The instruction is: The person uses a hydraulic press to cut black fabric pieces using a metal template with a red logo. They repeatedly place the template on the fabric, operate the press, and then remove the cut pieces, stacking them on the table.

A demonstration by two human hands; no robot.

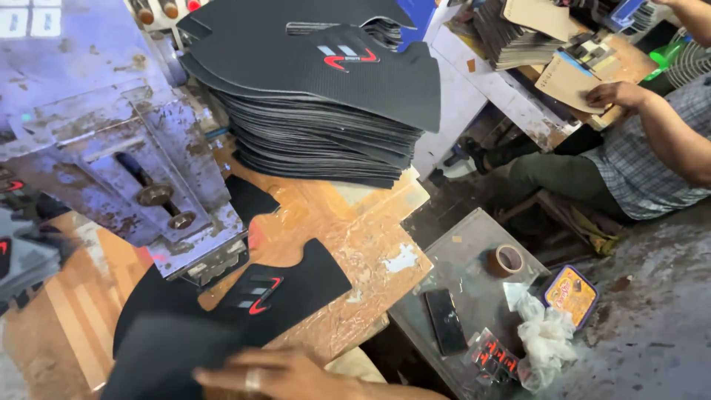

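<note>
Lying flat with fingers spread, the ringed hand [278,374] presses the flat black fabric piece [222,311] below the grey metal press [126,148], gripping nothing; I cannot tell which hand it is.

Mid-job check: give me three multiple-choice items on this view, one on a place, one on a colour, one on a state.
1. Where is the tall stack of black pieces?
A. on the floor
B. on the worn wooden board, behind the press
C. on the metal stand

2. The marks on the black piece under the press are:
A. red and grey
B. green
C. yellow

3. The hand with a ring is:
A. lifted clear
B. gripping the tape roll
C. resting flat on the black piece

Answers:
1 B, the stack sits on the board.
2 A, red curve, grey bars.
3 C, fingers lie on it.
</note>
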